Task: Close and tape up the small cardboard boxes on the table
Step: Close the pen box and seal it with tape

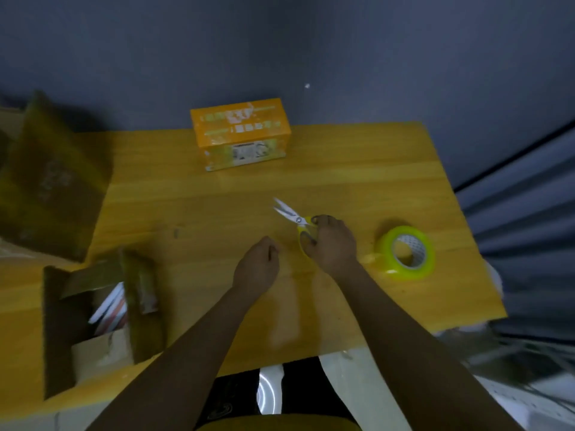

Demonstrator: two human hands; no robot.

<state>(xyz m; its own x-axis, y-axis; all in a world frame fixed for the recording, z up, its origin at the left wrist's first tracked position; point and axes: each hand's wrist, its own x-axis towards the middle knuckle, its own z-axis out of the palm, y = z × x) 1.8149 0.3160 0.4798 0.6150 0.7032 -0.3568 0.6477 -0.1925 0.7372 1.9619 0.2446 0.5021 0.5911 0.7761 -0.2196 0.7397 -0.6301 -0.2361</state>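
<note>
A small orange cardboard box (241,133) stands closed at the far edge of the wooden table (357,169). An open brown box (146,306) with booklets inside sits at the near left, its flaps up. My right hand (333,242) grips the yellow handles of a pair of scissors (289,213), whose blades are parted and point to the far left. My left hand (258,265) hovers beside it, fingers loosely curled, holding nothing I can make out. A roll of yellow-green tape (406,251) lies to the right of my right hand, a short tail sticking out.
A larger brown cardboard box (53,181) stands at the far left, off the table's corner. A grey wall rises behind the table. Grey corrugated panels (529,213) run along the right side. The table's near edge is close to my body.
</note>
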